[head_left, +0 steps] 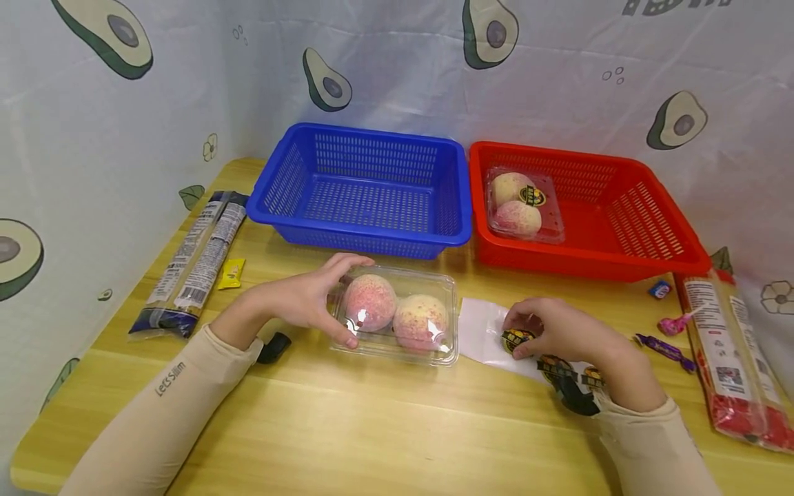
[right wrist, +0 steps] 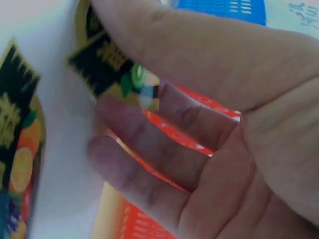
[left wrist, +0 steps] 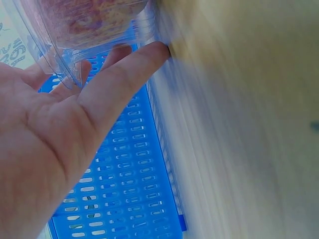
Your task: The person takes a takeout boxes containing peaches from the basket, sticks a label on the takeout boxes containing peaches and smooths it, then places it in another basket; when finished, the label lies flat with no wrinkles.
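Only the head view gives us the whole desk (head_left: 347, 427): two baskets, blue (head_left: 366, 189) and red (head_left: 589, 207), and two clear boxes with two peaches each, one box (head_left: 397, 313) before us and one (head_left: 524, 203) in the red basket. Our right wrist view alone shows the sticker (right wrist: 117, 74) close, pinched between thumb and fingers (right wrist: 149, 124) at the white sheet (head_left: 480, 331). Our left wrist view, blurred, shows fingers (left wrist: 119, 79) curled against the near box's edge. Left hand (head_left: 307, 300) grips that box's left end on the desk; right hand (head_left: 558, 331) bends over the sheet just right of it.
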The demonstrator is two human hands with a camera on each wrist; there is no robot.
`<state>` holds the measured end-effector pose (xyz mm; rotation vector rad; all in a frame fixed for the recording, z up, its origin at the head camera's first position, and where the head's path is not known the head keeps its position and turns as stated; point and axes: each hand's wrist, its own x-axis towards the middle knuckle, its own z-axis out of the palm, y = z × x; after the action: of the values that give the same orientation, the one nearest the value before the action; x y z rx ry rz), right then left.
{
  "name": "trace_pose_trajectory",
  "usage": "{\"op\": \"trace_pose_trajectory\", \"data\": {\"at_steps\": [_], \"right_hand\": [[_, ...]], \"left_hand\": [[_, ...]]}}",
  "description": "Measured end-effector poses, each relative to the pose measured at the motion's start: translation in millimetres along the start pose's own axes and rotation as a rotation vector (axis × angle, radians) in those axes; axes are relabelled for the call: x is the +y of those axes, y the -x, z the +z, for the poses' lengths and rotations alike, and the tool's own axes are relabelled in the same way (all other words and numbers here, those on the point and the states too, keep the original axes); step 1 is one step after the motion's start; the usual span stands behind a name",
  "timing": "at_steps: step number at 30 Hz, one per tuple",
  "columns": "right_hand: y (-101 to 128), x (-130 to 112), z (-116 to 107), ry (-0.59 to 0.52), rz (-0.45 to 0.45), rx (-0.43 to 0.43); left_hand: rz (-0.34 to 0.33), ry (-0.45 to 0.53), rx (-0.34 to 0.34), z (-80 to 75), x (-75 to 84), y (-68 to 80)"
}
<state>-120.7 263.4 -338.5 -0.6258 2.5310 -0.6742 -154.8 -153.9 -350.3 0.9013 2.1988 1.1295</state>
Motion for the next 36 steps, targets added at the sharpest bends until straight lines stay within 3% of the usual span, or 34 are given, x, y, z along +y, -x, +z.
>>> {"op": "trace_pose_trajectory", "data": {"at_steps": [4, 9, 14, 18, 23, 29, 36], "right_hand": [[5, -11, -9, -0.016, -0.038, 0.038], [-1, -53, -24, -0.044, -0.165, 0.141], [-32, -103, -22, -0.129, -0.293, 0.185], [-61, -126, -7, -0.133, -0.362, 0.17], [-78, -133, 9, -0.041, -0.384, 0.13], [-76, -134, 11, 0.041, -0.393, 0.137], [-76, -138, 15, 0.065, -0.381, 0.164]], "left_hand": [[0.004, -0.002, 0.0, -0.6, 1.0, 0.6], [0.014, -0.007, 0.001, -1.8, 1.1, 2.5], [0.017, -0.005, 0.011, -3.2, -1.6, 2.3], [0.023, -0.01, 0.007, -2.8, -3.3, -0.8], [0.017, -0.025, -0.004, -1.2, -3.1, -2.4], [0.019, -0.021, -0.003, -1.1, -1.5, -2.2], [0.019, 0.0, -0.006, -1.7, -1.1, -1.0]]}}
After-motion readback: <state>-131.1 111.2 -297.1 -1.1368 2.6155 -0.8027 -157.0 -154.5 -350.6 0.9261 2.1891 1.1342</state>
